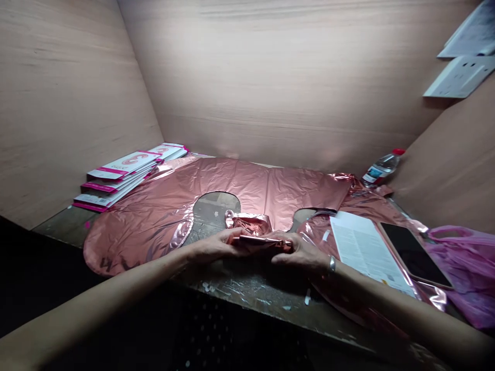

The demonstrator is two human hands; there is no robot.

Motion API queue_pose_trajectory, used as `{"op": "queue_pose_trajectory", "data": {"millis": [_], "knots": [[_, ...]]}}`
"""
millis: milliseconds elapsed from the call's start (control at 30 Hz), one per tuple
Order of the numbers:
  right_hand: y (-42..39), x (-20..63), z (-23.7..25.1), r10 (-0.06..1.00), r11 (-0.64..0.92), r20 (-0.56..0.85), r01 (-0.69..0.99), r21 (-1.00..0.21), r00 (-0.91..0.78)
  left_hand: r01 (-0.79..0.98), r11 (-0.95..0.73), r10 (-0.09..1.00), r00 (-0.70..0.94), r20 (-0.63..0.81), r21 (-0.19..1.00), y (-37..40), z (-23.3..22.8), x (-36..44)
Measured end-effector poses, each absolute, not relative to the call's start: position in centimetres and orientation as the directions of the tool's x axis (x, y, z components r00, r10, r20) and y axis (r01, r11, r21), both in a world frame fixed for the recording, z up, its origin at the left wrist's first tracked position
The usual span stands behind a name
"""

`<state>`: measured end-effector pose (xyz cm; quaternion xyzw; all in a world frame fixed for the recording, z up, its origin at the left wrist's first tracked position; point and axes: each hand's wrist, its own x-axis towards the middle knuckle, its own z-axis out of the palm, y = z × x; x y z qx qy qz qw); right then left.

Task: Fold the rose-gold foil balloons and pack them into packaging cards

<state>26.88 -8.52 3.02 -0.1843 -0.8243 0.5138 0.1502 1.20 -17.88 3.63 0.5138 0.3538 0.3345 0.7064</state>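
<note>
We face three wooden panels, one at the back [270, 77], one on the left [69, 93] and one on the right [456, 170], around a worn, dark tabletop [247, 286]. Across most of it we find a broad, creased rose-coloured foil sheet [232, 178] with rounded cut-outs that bare the surface below. At the right edge we see a crumpled purple plastic bag [460, 268], and at the far left a fanned stack of white-and-pink packets [124, 170] near the left panel.

At the front edge, in the middle, we see both hands curled round one folded piece of foil [265, 241]: the left hand [216, 246] grips its left end, the right hand [305, 253] its right end. Just behind them a crumpled bit of foil [251, 224] stands up; we cannot tell whether it joins the folded piece.

To the right we have a printed paper [367, 247] on the foil, a dark-screened phone [415, 252] beside it, a red-capped bottle [382, 169] near the right panel, and a white socket plate [460, 77] above. Smallest, we notice a silver band [332, 264] on the right wrist and pale scraps [307, 297] on the tabletop.
</note>
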Motion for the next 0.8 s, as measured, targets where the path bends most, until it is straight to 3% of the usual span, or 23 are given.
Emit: {"op": "queue_pose_trajectory", "data": {"millis": [67,133,300,433,500,600,700,800], "knots": [[-7.7,26.8,2.6,0.355,0.527,0.14,0.074,-0.847,-0.925,-0.137,0.251,0.852,0.5,-0.152,0.958,-17.4,3.0,1.2],[-7.1,26.5,2.6,0.331,0.571,0.14,0.08,-0.817,-0.933,-0.161,0.285,0.849,0.5,-0.171,0.945,-17.2,2.5,1.2],[-5.5,23.9,3.5,0.515,0.321,-0.148,0.35,-0.88,-0.844,-0.421,0.429,0.896,0.308,-0.319,0.799,-17.0,2.4,1.3],[-4.4,21.5,3.6,0.604,0.259,-0.207,0.435,-0.863,-0.77,-0.488,0.375,0.918,0.075,-0.39,0.788,-16.9,3.0,1.8],[-4.3,20.9,3.1,0.672,0.269,-0.187,0.471,-0.84,-0.717,-0.402,0.352,0.918,-0.028,-0.396,0.845,-16.8,3.2,1.9],[-4.7,20.6,2.2,0.762,0.282,-0.145,0.525,-0.803,-0.632,-0.06,0.338,0.926,-0.16,-0.343,0.939,-16.4,2.8,1.6],[-5.2,20.6,1.6,0.827,0.294,-0.098,0.574,-0.764,-0.554,0.222,0.28,0.944,-0.238,-0.226,0.934,-15.3,2.1,1.1],[-5.5,20.5,1.5,0.857,0.307,-0.068,0.61,-0.731,-0.511,0.344,0.259,0.944,-0.288,-0.161,0.903,-14.2,1.8,0.5]]}}
